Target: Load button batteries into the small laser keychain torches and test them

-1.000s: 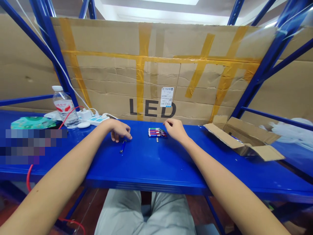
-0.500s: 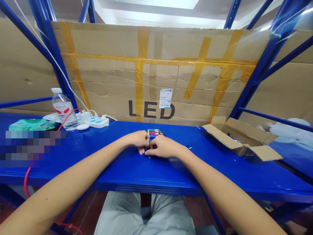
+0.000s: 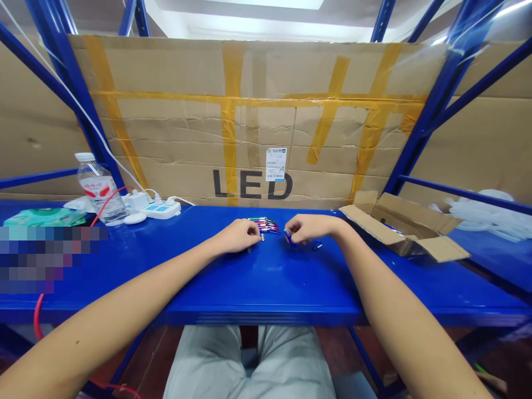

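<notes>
Fingers curled, my left hand (image 3: 240, 235) rests on the blue table; what it holds, if anything, is hidden. Small silver bits (image 3: 262, 237) show by its fingertips. Just beyond lies a row of slim, shiny metallic pieces (image 3: 268, 224) in green, red, purple and other colours, partly covered by that hand. To the right, my right hand (image 3: 305, 228) pinches a small blue piece (image 3: 287, 236) with a pale, shiny end, slightly above the table. Below its wrist lies a small dark-blue loop with a silver part (image 3: 317, 245).
An open cardboard box (image 3: 407, 224) stands at right, something blue inside. At left are a water bottle (image 3: 102, 191), a white power strip (image 3: 163, 209), a green packet (image 3: 44, 217) and a red cable (image 3: 39, 316). A large cardboard sheet (image 3: 178, 138) stands behind the table.
My right hand has moved right, away from my left hand, with the small blue piece in its fingers. The view has shifted slightly. My left hand has stayed near the coloured row.
</notes>
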`<move>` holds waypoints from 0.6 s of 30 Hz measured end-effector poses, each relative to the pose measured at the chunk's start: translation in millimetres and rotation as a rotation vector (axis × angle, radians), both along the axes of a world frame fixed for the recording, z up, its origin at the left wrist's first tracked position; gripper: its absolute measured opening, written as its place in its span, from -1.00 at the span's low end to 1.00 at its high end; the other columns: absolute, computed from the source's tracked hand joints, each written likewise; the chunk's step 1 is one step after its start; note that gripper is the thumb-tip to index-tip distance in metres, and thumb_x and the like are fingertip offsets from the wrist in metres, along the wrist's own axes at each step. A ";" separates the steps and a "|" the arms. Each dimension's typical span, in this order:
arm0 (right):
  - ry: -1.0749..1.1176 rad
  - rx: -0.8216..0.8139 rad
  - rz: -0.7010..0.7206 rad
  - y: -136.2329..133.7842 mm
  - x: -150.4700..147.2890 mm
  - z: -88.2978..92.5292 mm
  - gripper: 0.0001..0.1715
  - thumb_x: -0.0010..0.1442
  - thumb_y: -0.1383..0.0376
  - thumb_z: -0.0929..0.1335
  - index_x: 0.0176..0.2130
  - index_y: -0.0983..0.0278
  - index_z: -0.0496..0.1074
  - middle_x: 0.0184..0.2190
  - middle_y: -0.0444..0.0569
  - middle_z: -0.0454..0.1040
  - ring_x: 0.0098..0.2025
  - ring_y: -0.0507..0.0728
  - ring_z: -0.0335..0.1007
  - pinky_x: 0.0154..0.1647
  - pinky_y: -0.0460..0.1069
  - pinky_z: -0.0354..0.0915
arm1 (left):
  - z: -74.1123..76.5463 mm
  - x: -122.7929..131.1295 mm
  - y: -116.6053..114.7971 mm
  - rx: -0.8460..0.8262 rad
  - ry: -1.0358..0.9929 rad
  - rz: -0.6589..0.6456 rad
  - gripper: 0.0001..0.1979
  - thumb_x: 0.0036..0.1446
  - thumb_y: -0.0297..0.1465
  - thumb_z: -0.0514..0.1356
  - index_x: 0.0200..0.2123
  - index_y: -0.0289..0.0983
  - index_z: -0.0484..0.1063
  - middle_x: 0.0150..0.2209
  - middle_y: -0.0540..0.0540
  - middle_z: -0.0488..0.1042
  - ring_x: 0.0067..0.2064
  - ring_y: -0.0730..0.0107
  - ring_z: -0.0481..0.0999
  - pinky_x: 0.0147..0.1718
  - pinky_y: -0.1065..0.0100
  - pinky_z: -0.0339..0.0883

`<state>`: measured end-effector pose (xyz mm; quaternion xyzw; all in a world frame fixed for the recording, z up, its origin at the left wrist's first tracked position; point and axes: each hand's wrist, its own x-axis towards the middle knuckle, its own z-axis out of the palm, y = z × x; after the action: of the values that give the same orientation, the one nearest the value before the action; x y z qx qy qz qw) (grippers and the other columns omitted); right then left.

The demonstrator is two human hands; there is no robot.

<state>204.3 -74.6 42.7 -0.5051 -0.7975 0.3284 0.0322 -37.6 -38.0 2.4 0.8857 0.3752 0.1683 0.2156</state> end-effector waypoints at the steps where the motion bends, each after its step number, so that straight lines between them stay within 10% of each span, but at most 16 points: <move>1: 0.020 0.041 -0.026 2.3 1.9 -1.1 -0.88 -0.04 0.33 0.32 -0.40 0.31 0.41 -0.54 -0.15 0.41 -0.51 -0.01 0.29 -0.50 -0.12 0.17 | -1.8 1.3 0.7 0.120 -0.010 -0.002 -0.83 0.12 -0.35 0.17 -0.34 -0.27 0.56 -0.29 -0.10 0.57 -0.30 0.30 0.54 -0.29 0.33 0.37; 8: 0.064 0.151 -0.075 8.5 -13.3 -13.6 -0.93 -0.01 0.36 0.29 -0.43 0.30 0.38 -0.55 -0.12 0.42 -0.53 0.02 0.34 -0.50 -0.09 0.26 | -6.8 7.3 -5.2 0.379 0.144 -0.039 -0.69 0.19 -0.37 0.08 -0.13 -0.15 0.61 0.03 -0.03 0.56 0.05 0.13 0.50 0.05 0.21 0.32; 18: 0.038 0.093 -0.083 7.2 -18.3 -17.3 -0.96 0.03 0.36 0.32 -0.44 0.30 0.38 -0.54 -0.09 0.44 -0.53 0.03 0.36 -0.50 -0.09 0.30 | 7.6 1.2 -12.6 0.270 0.380 -0.089 -0.57 0.21 -0.34 0.03 0.08 -0.03 0.51 0.15 0.08 0.46 0.14 0.09 0.47 0.06 0.16 0.34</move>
<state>185.9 -67.4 25.5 -0.5291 -0.7896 0.2991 0.0844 -36.4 -50.6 10.0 0.9380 0.3436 0.0376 0.0278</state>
